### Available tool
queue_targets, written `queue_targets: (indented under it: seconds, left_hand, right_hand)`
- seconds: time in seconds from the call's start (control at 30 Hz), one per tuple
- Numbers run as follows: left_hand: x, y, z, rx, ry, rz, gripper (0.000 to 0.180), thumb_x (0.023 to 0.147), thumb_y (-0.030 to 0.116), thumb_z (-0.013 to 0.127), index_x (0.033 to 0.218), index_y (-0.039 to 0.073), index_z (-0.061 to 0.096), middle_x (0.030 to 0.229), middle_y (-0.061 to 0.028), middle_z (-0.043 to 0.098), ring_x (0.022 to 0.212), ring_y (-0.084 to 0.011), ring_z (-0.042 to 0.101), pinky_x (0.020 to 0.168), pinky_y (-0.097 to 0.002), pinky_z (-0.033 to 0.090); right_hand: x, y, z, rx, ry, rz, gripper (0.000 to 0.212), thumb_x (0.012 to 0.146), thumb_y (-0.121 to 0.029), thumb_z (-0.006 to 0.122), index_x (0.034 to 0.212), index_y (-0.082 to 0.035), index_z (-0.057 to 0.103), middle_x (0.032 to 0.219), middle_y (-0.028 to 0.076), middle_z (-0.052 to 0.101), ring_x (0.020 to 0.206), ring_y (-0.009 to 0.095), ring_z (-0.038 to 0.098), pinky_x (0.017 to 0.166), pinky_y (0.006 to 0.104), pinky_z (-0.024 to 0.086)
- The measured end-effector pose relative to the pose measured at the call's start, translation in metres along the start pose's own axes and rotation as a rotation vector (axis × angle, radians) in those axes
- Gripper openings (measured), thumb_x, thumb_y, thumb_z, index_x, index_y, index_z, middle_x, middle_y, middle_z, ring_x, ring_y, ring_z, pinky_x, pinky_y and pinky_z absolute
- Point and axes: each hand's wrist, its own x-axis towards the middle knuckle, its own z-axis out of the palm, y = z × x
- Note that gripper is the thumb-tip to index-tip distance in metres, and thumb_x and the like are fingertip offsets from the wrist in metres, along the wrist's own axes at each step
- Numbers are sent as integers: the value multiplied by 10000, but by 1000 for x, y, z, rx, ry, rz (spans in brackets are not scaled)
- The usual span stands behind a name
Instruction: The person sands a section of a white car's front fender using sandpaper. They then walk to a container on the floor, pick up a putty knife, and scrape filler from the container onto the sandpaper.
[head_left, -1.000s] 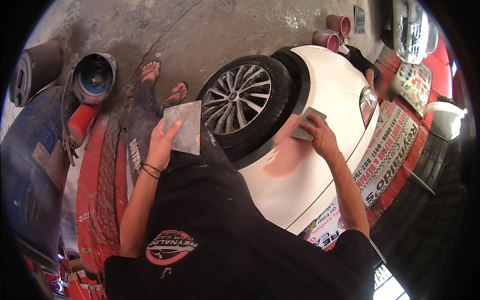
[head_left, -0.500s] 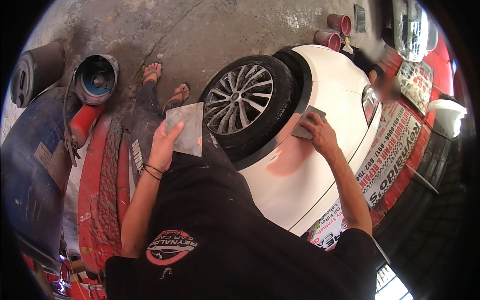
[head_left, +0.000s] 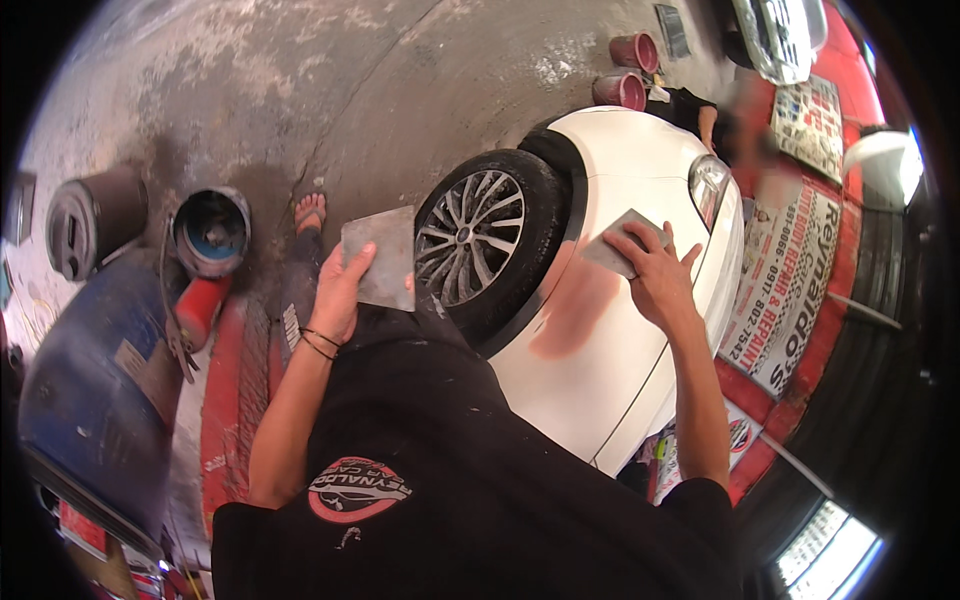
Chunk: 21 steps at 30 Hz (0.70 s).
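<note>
My left hand (head_left: 338,292) grips a flat, grey square plate (head_left: 386,262) by its edge, thumb on top. In my right hand (head_left: 664,288) is a smaller grey square spreader (head_left: 606,250), with fingers pressed along its upper face. The spreader is at the white car fender (head_left: 625,375), above the wheel arch; whether it touches the panel I cannot tell. A smooth pinkish-brown patch of filler (head_left: 572,318) covers the fender beside the arch, just below the spreader. The front wheel (head_left: 470,238), with silver spokes, stands between the plate and the fender.
At left are a dark bin (head_left: 95,222), a bucket with blue inside (head_left: 211,235), a red cylinder (head_left: 202,308) and a blue drum (head_left: 95,375). Two reddish pots (head_left: 620,91) stand beyond the car. Another person's arm (head_left: 708,128) shows near the headlight (head_left: 709,185).
My right hand has tilted, its outer fingers now spread, and the spreader has turned and lies farther from the arch. The view has shifted; my left hand still holds the plate.
</note>
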Motion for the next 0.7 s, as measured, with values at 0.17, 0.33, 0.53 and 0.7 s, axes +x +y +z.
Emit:
queue_targets:
  seconds: [0.17,0.33,0.53,0.7]
  left_hand:
    - [1,48,91,-86,-126,-10,338,1150,251,574,1412,41,605,1305,-69,729,1149,-181,722,1030,-371,581]
    - [-8,79,144,-50,-122,-82,330,1143,295,580,1419,114,570,1286,-64,724,1100,-201,756,870,-408,655]
    - [-24,101,166,33,-135,-71,290,1137,271,584,1393,141,542,1210,-76,730,1013,-221,767,664,-408,658]
    - [-27,121,185,87,-200,-83,299,1134,251,582,1402,131,528,1232,-96,726,1050,-248,770,693,-440,691]
  right_hand:
    - [-41,-54,-10,660,156,-54,562,1062,-121,584,1589,-310,538,1612,68,553,1361,346,634,1111,386,536]
    - [-63,-133,-12,791,461,-185,658,961,-50,686,1586,-194,537,1504,157,630,1291,388,659,1049,452,558]
    - [-71,-169,-12,1174,508,-106,611,989,-124,674,1583,-161,533,1511,125,634,1214,360,679,1102,560,451]
    - [-77,-177,-8,980,640,41,561,1031,-207,649,1580,-173,542,1477,40,646,1233,312,628,1131,517,351]
